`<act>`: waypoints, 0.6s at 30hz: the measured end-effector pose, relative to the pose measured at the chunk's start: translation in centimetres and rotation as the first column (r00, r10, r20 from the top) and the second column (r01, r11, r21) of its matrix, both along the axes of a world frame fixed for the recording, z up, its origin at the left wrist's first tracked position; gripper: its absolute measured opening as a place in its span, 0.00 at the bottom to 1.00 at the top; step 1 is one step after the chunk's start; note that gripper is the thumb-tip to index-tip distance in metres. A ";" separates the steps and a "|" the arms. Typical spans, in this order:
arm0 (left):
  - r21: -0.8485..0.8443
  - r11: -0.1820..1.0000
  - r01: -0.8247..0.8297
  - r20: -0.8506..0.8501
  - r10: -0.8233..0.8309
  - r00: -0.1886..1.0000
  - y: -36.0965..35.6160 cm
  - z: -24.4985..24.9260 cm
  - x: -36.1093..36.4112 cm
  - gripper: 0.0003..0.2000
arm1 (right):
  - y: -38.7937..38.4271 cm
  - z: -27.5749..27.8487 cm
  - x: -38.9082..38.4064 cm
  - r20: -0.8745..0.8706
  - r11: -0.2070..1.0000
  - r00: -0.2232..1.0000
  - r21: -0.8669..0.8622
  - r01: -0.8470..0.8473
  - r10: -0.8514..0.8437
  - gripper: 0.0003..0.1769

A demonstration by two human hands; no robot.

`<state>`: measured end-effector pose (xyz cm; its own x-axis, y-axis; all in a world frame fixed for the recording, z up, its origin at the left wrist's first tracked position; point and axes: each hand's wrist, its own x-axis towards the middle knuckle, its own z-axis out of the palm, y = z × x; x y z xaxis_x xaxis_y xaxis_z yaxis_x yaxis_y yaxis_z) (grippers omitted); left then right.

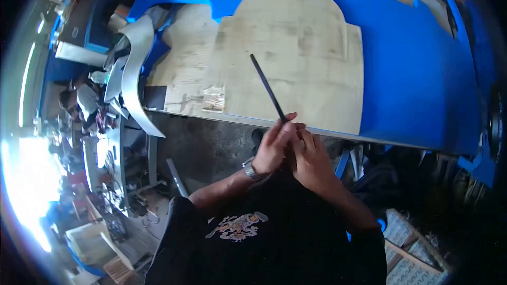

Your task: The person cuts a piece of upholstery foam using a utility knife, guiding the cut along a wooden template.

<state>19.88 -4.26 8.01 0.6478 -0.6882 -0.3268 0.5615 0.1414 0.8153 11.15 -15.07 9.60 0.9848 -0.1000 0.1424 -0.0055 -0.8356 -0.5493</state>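
Observation:
A thin black stick point(268, 87) points up and away over the bench, its far end above a pale plywood panel point(296, 47). My left hand point(272, 150), with a metal watch at the wrist, is closed around the stick's near end. Pressed against it is my right hand point(311, 161), its fingers curled in beside the left thumb. Whatever the right fingers hold is hidden between the two hands. Both hands are close to my body, at the bench's front edge. The plywood panel has a rounded, stepped outline and some dark smudges.
Blue sheet material point(412, 79) covers the bench to the right and behind the panel. A curved pale strip point(134, 74) hangs over the bench's left end. Another person point(87, 100) is at the far left near cluttered tables. A wooden frame with springs point(409, 253) lies at lower right.

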 end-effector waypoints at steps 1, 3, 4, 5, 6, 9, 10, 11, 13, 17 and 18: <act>-0.021 0.993 -0.113 -0.073 0.111 0.991 1.7 -0.3 1.1 0.18 | 0.5 2.3 1.5 -0.068 0.999 0.996 0.021 -0.048 0.049 0.29; 0.014 0.979 -0.204 -0.059 0.204 0.977 5.5 0.2 3.3 0.19 | 0.6 5.1 4.3 0.063 0.997 0.995 -0.025 -0.079 0.080 0.27; 0.001 0.977 -0.213 -0.086 0.212 0.973 7.8 0.1 4.6 0.18 | 1.2 6.5 5.6 0.132 0.996 0.987 -0.046 -0.082 0.087 0.26; 0.014 0.971 -0.241 -0.102 0.241 0.965 9.8 -0.4 5.9 0.18 | 2.0 8.5 6.8 0.325 0.982 0.941 0.123 -0.140 0.093 0.22; 0.026 0.969 -0.245 -0.036 0.246 0.969 12.0 -0.9 7.6 0.18 | 2.9 10.9 7.8 0.508 0.935 0.859 0.271 -0.227 0.061 0.19; 0.132 0.958 -0.256 0.154 0.236 0.960 18.6 -1.3 12.8 0.16 | 7.2 18.4 7.5 0.932 0.858 0.360 0.153 -0.490 0.039 0.18; 0.137 0.950 -0.280 0.217 0.247 0.944 20.7 -1.2 14.5 0.13 | 8.9 20.7 7.6 0.983 0.838 0.170 0.040 -0.544 0.064 0.19; 0.137 0.946 -0.292 0.205 0.261 0.943 22.6 -1.2 16.3 0.11 | 10.2 21.6 8.6 0.994 0.800 0.077 -0.016 -0.600 0.077 0.19; 0.151 0.959 -0.239 0.351 0.174 0.920 26.0 -1.7 21.3 0.09 | 12.8 22.9 10.7 0.996 0.704 0.007 -0.054 -0.709 0.084 0.16; 0.287 0.919 -0.270 0.610 0.042 0.791 28.3 -2.3 29.7 0.09 | 16.4 24.0 14.8 0.992 0.459 0.089 0.038 -0.888 0.090 0.08; 0.356 0.889 -0.287 0.658 -0.021 0.753 28.2 -2.0 31.7 0.09 | 16.7 24.6 15.1 0.978 0.446 0.179 0.113 -0.888 0.109 0.07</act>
